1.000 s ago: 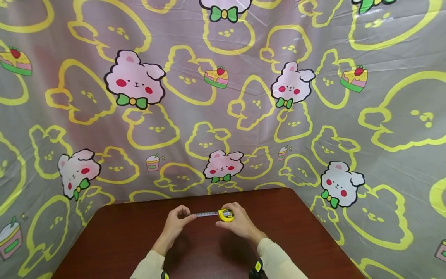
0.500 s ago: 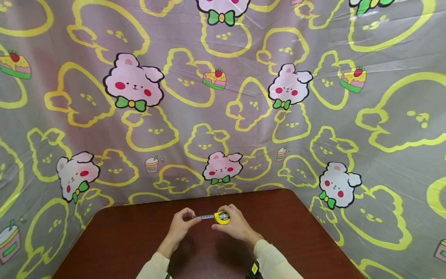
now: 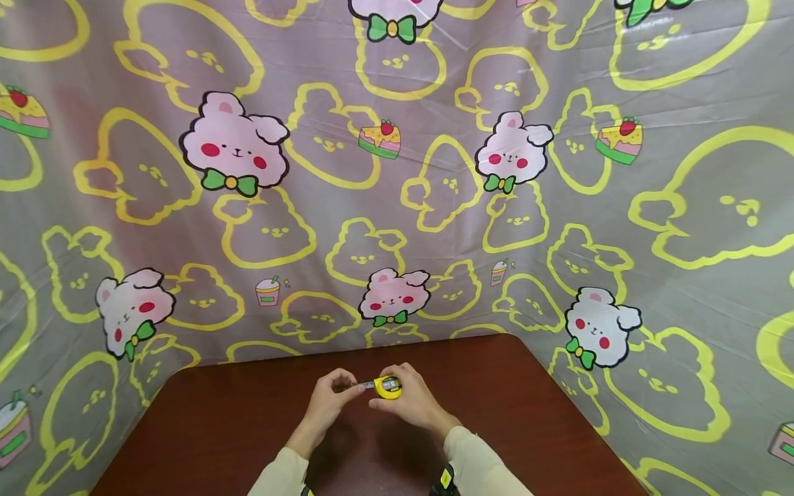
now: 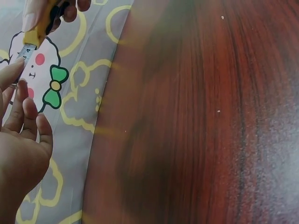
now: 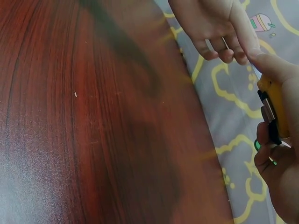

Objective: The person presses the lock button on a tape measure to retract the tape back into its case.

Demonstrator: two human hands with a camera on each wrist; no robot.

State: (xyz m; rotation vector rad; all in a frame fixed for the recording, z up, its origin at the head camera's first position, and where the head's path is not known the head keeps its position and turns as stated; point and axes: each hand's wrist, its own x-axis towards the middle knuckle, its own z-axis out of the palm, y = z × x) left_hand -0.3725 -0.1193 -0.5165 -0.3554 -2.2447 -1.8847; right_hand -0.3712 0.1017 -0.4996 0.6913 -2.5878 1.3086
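Observation:
A yellow and black tape measure (image 3: 387, 388) is held above the table in the head view, gripped by my right hand (image 3: 412, 399). Between the hands a short length of its metal blade (image 3: 369, 385) shows. My left hand (image 3: 327, 401) pinches the blade's free end between thumb and index finger. In the left wrist view the blade (image 4: 27, 52) comes out of the yellow case (image 4: 33, 37) toward my left thumb. The right wrist view has the case (image 5: 279, 109) in my right hand (image 5: 285, 177), with part of it hidden by the fingers.
A dark reddish-brown wooden table (image 3: 248, 427) lies below the hands. Around its far side and flanks hangs a grey curtain (image 3: 384, 207) printed with cartoon rabbits. Shadows of the hands fall on the tabletop.
The visible stretch of blade has become shorter. My right hand with the tape measure has moved left, and my left hand slightly right, bringing them closer together.

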